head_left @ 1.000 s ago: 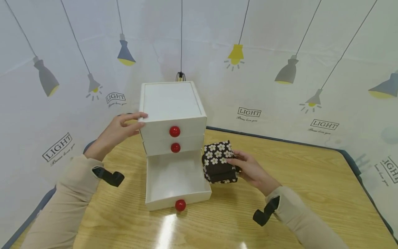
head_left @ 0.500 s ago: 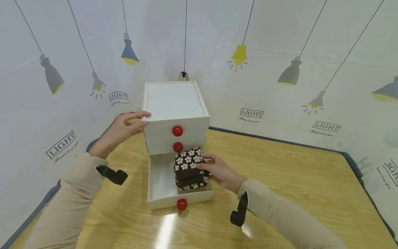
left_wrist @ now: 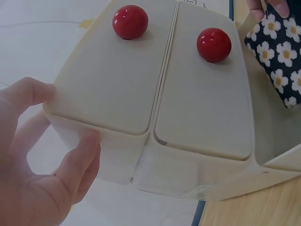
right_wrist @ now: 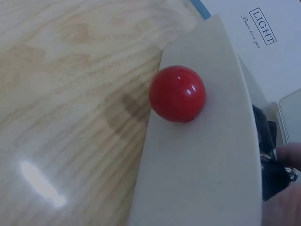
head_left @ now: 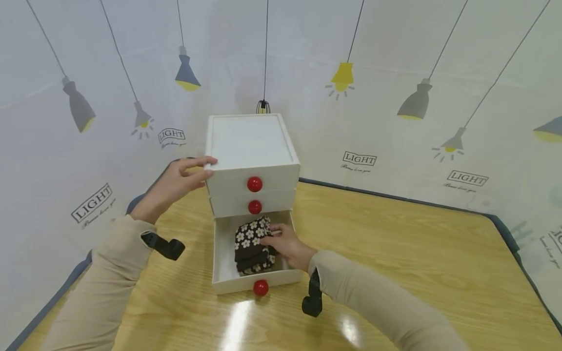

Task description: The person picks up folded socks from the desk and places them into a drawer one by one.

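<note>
A white drawer cabinet [head_left: 252,141] with round red knobs stands on the table, its bottom drawer [head_left: 221,261] pulled out. My left hand [head_left: 175,183] holds the cabinet's upper left front corner; in the left wrist view, its fingers [left_wrist: 87,146] touch the front edge and the side. Inside the drawer, my right hand [head_left: 287,244] pinches the right edge of a folded dark fabric pouch-like bundle [head_left: 252,246] printed with white flowers. Its underside is hidden, so I cannot tell whether it touches the drawer floor. The right wrist view shows the drawer's front and red knob [right_wrist: 178,94], with fingertips behind.
The two upper drawers are closed, with red knobs [head_left: 254,184] on their fronts. Wooden tabletop [head_left: 395,253] extends around the cabinet. Behind it hangs a pale backdrop [head_left: 382,107] printed with lamps; dark blue edging lines the table's back.
My right hand has carried the flowered bundle leftward from beside the cabinet, over the drawer's right wall and down into the open drawer. My left hand stays at the cabinet corner.
</note>
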Action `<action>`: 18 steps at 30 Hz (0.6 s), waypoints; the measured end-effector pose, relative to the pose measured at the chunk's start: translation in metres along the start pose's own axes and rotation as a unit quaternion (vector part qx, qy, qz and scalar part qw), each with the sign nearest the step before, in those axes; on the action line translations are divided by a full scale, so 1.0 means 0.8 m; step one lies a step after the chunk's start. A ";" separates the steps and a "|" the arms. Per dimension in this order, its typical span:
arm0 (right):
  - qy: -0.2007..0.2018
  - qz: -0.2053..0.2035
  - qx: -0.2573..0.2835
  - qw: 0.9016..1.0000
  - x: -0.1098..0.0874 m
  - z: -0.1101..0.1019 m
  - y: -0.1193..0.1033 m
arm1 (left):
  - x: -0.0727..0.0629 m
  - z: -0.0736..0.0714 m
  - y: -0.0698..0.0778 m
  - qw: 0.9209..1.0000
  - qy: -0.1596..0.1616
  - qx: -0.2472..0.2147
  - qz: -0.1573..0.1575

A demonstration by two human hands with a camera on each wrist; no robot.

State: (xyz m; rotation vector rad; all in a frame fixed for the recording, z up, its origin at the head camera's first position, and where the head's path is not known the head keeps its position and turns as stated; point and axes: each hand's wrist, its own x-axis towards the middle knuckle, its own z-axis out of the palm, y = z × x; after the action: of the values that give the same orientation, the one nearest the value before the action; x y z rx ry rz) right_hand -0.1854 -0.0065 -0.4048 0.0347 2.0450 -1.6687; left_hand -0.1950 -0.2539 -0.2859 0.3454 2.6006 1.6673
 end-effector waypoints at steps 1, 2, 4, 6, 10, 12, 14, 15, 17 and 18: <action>-0.001 0.002 -0.005 1.000 0.002 0.000 -0.001 | 0.000 0.000 0.000 1.000 0.001 0.000 0.001; -0.003 0.005 -0.008 1.000 0.003 0.000 -0.001 | 0.000 0.000 0.000 1.000 0.004 -0.001 0.000; -0.006 0.014 -0.009 1.000 0.006 -0.001 -0.003 | 0.000 0.000 -0.001 1.000 0.006 0.000 0.000; -0.008 0.020 -0.004 1.000 0.009 -0.002 -0.005 | 0.001 0.001 -0.001 1.000 0.008 -0.001 -0.002; -0.006 0.030 0.004 1.000 0.013 -0.003 -0.006 | 0.002 0.001 -0.002 1.000 0.011 -0.003 -0.009; -0.004 0.035 0.007 0.999 0.014 -0.004 -0.007 | 0.002 0.002 -0.003 1.000 0.011 -0.003 -0.009; -0.006 0.038 0.009 0.999 0.014 -0.005 -0.008 | 0.002 0.002 -0.004 1.000 0.011 -0.001 -0.010; -0.009 0.039 0.010 0.999 0.014 -0.005 -0.010 | 0.002 0.002 -0.004 1.000 0.010 -0.001 -0.010; -0.015 0.037 0.007 0.999 0.013 -0.006 -0.012 | 0.002 0.002 -0.004 1.000 0.010 -0.002 -0.011; -0.018 0.036 0.004 0.999 0.013 -0.007 -0.013 | 0.002 0.002 -0.004 1.000 0.010 0.000 -0.012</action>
State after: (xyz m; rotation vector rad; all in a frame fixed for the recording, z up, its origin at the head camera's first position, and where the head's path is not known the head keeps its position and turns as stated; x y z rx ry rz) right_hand -0.1997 -0.0068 -0.3984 0.0784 1.9868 -1.6224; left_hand -0.1968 -0.2534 -0.2892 0.2973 2.6082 1.6731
